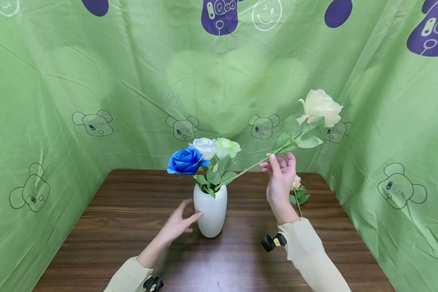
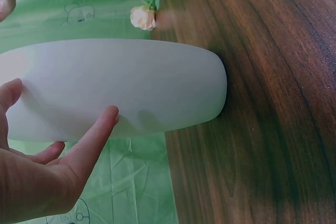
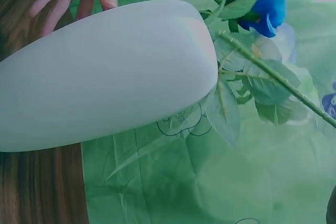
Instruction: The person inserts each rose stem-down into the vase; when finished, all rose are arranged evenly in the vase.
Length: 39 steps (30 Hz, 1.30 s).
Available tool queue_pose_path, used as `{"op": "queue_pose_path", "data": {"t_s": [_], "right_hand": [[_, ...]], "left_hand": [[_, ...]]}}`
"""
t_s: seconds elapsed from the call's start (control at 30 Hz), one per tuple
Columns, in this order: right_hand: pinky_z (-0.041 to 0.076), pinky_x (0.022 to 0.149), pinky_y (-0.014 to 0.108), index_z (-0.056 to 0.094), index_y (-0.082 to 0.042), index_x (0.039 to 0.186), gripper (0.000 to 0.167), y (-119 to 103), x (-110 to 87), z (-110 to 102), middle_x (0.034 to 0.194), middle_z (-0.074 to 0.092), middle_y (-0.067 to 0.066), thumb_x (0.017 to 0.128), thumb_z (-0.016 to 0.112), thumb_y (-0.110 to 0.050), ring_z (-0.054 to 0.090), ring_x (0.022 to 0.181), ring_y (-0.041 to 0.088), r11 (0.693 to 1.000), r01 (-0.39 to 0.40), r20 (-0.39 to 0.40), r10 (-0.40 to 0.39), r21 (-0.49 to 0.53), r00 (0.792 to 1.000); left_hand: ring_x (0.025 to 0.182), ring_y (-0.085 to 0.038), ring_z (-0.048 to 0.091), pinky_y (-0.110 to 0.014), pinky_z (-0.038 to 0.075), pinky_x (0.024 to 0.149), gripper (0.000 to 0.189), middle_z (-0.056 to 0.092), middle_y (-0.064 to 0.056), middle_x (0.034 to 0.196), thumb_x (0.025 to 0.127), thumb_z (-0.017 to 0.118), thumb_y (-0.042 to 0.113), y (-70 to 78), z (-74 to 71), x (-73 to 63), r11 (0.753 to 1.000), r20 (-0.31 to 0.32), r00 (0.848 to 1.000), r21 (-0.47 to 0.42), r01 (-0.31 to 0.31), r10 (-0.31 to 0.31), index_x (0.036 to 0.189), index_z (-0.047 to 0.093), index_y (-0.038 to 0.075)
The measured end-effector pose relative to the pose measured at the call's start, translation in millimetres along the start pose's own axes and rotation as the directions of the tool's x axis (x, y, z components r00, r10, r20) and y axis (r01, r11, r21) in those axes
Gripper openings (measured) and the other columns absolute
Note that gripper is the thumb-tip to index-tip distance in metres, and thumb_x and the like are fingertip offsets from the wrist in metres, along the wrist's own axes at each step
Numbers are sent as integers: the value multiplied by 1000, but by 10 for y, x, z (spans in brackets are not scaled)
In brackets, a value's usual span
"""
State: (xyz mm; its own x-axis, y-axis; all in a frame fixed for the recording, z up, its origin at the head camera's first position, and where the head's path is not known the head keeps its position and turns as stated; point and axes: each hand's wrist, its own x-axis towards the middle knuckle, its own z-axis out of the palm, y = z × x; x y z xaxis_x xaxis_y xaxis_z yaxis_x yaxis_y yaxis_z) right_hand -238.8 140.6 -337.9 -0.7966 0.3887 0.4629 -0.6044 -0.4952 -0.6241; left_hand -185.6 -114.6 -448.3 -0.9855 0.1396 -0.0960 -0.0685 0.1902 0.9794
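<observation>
A white vase [image 1: 211, 215] stands upright on the table, holding a blue rose [image 1: 186, 161], a pale white-blue rose [image 1: 204, 147] and a green-white rose [image 1: 228, 147]. My left hand [image 1: 179, 223] is at the vase's left side, thumb touching its front and the other fingers loosely spread. With thumb and fingers, my right hand [image 1: 282, 178] pinches the stem of a cream rose [image 1: 322, 106]. That stem slants down leftward, its lower end at the vase mouth, seen from the side in the right wrist view as a thorny green stem [image 3: 283, 81].
A small peach rose [image 1: 296, 183] with leaves lies on the brown wooden table [image 1: 124, 227], behind my right forearm. Green printed cloth [image 1: 138, 81] surrounds the back and both sides. Each wrist wears a black camera strap.
</observation>
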Motion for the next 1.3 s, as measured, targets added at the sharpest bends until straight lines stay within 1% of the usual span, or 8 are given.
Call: {"op": "queue_pose_path", "data": {"t_s": [0.17,0.3,0.43,0.53,0.73,1.13,1.23,1.3], "right_hand": [[49,54,27,42,-8,102,24,21,-71,114,83,58,14,85,54,3,59,57,20,994,84,126,-75,-70,989],[49,52,26,45,-4,99,21,59,-151,179,83,60,14,84,54,7,59,59,18,973,165,273,-117,-161,955],[47,46,24,42,7,94,17,133,-237,221,80,58,23,82,52,12,58,57,16,930,252,400,-132,-266,907],[45,43,23,42,9,94,19,167,-315,267,75,57,23,80,53,15,56,54,13,877,318,465,-127,-360,876],[39,38,24,47,5,91,19,184,-477,363,64,56,16,77,57,14,52,49,16,793,376,541,-70,-479,838],[38,44,20,56,-7,100,21,535,-633,145,80,59,3,81,61,-1,48,60,8,668,479,675,47,-569,736],[39,45,21,58,-10,97,17,565,-652,109,81,57,-1,82,61,-5,47,62,7,648,497,685,54,-577,726],[40,45,23,60,-11,95,15,570,-657,97,81,56,-2,81,61,-4,47,62,9,642,500,680,46,-582,732]], "left_hand": [[92,-30,55,-44,51,64,60,43,-23,121,82,65,26,161,-6,-82,1000,7,1000,-5,5,-5,130,35,6],[92,-31,55,-43,51,64,59,41,-25,122,83,64,24,236,-4,-126,1000,13,1000,6,7,-7,130,34,5],[91,-29,56,-43,51,63,61,43,-22,122,81,65,27,135,-6,-75,1000,8,1000,-2,2,-2,130,35,7],[90,-27,56,-42,52,62,62,44,-20,121,80,66,31,24,-5,-15,1000,1,1000,0,-1,1,130,36,10],[92,-27,56,-41,52,62,62,46,-17,119,79,66,34,-47,-1,22,1000,-7,1000,10,7,-7,129,37,14],[93,-29,55,-42,52,62,62,46,-19,120,80,65,35,-58,-11,31,1000,18,1000,7,-3,3,130,36,13],[94,-30,54,-43,51,63,63,45,-20,121,80,65,35,-66,-15,37,1000,27,1000,-1,4,-4,130,35,13],[94,-31,54,-43,51,63,63,44,-20,121,80,65,35,-67,-17,39,1000,28,1000,-5,6,-6,130,35,13]]}}
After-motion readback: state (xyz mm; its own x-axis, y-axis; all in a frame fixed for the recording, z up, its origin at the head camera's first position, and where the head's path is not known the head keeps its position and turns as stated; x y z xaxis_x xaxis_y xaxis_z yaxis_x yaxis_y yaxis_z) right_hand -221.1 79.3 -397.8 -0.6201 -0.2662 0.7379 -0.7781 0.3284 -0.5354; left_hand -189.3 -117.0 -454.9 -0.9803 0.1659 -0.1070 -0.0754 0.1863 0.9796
